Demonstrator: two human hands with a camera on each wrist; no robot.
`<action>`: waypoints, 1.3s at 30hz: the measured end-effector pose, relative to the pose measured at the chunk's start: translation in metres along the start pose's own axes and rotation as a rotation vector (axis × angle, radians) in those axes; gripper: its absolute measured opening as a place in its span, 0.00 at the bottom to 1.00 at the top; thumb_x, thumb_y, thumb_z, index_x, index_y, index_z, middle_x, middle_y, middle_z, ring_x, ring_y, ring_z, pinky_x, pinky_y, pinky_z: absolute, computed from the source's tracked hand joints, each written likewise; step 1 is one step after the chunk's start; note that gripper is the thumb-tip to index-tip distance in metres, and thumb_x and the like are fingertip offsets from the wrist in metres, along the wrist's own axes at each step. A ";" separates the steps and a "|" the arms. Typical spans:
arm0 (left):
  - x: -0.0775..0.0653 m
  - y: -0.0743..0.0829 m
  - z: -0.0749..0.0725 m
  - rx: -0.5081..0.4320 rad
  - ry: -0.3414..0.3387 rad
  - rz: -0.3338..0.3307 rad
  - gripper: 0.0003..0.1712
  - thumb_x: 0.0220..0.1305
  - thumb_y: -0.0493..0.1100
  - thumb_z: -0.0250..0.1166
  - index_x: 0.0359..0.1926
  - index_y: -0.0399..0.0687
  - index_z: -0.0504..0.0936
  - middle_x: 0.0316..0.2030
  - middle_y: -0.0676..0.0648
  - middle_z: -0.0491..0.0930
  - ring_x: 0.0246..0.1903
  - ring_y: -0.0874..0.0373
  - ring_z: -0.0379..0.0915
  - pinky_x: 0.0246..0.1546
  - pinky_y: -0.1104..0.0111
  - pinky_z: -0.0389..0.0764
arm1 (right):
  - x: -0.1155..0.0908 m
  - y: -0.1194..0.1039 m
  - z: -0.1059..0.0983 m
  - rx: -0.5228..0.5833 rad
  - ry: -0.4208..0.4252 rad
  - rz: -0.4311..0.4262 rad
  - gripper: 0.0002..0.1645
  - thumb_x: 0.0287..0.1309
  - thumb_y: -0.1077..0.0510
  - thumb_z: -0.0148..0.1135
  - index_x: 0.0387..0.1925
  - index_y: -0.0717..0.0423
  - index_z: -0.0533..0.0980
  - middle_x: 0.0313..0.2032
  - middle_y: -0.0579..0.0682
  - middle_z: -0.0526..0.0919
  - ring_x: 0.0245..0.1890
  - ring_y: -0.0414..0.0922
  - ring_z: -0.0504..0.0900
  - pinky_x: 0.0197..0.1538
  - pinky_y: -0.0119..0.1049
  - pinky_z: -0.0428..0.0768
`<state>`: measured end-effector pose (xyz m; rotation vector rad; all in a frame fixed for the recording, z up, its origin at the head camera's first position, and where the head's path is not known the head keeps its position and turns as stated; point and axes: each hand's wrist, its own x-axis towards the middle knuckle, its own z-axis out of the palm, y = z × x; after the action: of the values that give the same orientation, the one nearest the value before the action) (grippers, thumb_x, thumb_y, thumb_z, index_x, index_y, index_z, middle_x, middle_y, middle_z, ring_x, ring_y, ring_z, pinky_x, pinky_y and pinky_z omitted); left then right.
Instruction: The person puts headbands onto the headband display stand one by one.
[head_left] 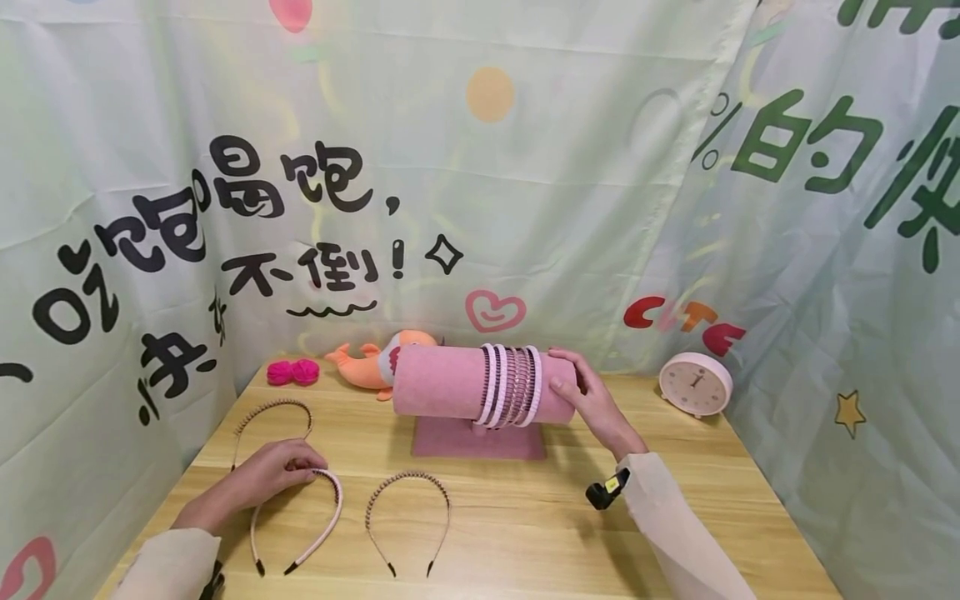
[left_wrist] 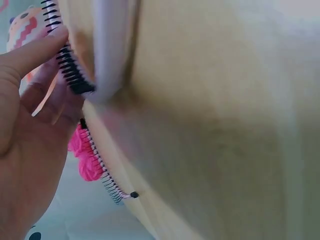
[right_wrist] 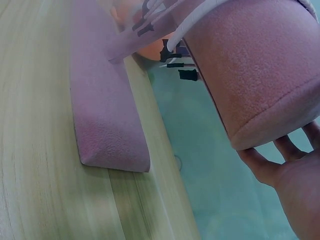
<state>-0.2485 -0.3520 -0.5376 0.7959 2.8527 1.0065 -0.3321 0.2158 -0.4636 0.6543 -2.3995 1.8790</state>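
Note:
My left hand [head_left: 262, 475] pinches the top of a pale pink headband [head_left: 339, 500], low over the table at the left. Dark comb teeth line the band's inner side in the left wrist view. My right hand [head_left: 603, 412] grips the right end of a pink velvety headband stand [head_left: 438, 383], thumb in front and fingers over the top and back. Several white, pink and brownish headbands [head_left: 517, 387] hang side by side round its roll. A beaded brown headband [head_left: 407, 474] lies between my left hand and the stand's base [head_left: 480, 442]. Another beaded headband [head_left: 273, 403] lies behind my left hand.
At the back left are a bright pink bow-shaped thing [head_left: 292, 372] and an orange plush shark [head_left: 363, 369], partly behind the stand. A round pink clock [head_left: 696, 385] stands at the back right. Printed cloth [head_left: 562, 208] hangs around the wooden table [head_left: 525, 533].

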 end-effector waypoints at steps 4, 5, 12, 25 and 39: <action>-0.001 0.007 -0.009 -0.086 -0.063 -0.064 0.07 0.70 0.38 0.74 0.48 0.49 0.90 0.39 0.55 0.87 0.37 0.72 0.76 0.38 0.71 0.81 | -0.001 0.000 0.000 -0.003 0.001 0.004 0.34 0.81 0.52 0.61 0.81 0.49 0.64 0.84 0.50 0.60 0.78 0.55 0.65 0.67 0.32 0.74; -0.001 0.009 -0.011 -0.094 -0.074 -0.078 0.07 0.71 0.39 0.74 0.48 0.49 0.89 0.39 0.55 0.87 0.38 0.72 0.77 0.39 0.72 0.81 | -0.001 0.000 0.000 -0.004 0.002 0.004 0.34 0.81 0.52 0.61 0.81 0.49 0.64 0.84 0.50 0.60 0.78 0.55 0.65 0.67 0.32 0.74; -0.002 0.015 -0.031 -0.047 -0.108 -0.085 0.09 0.72 0.39 0.73 0.51 0.46 0.89 0.42 0.51 0.89 0.42 0.71 0.78 0.44 0.71 0.82 | -0.001 0.000 0.000 -0.014 0.004 -0.001 0.34 0.81 0.52 0.61 0.81 0.48 0.65 0.84 0.50 0.61 0.76 0.53 0.67 0.66 0.34 0.75; -0.010 0.014 -0.050 -0.265 -0.151 -0.179 0.14 0.75 0.35 0.69 0.56 0.32 0.83 0.42 0.38 0.87 0.37 0.59 0.84 0.37 0.67 0.87 | -0.001 0.000 0.000 -0.005 0.000 0.008 0.34 0.81 0.51 0.61 0.81 0.48 0.64 0.83 0.51 0.62 0.75 0.51 0.68 0.67 0.36 0.75; -0.013 0.017 -0.057 -0.429 -0.074 -0.256 0.21 0.80 0.41 0.65 0.66 0.33 0.77 0.53 0.33 0.85 0.37 0.56 0.84 0.33 0.66 0.83 | 0.000 0.001 0.001 -0.001 0.001 -0.008 0.35 0.82 0.52 0.60 0.82 0.53 0.63 0.84 0.53 0.60 0.78 0.56 0.65 0.67 0.33 0.73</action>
<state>-0.2398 -0.3803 -0.4845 0.4096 2.4539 1.4336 -0.3323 0.2155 -0.4645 0.6609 -2.3937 1.8740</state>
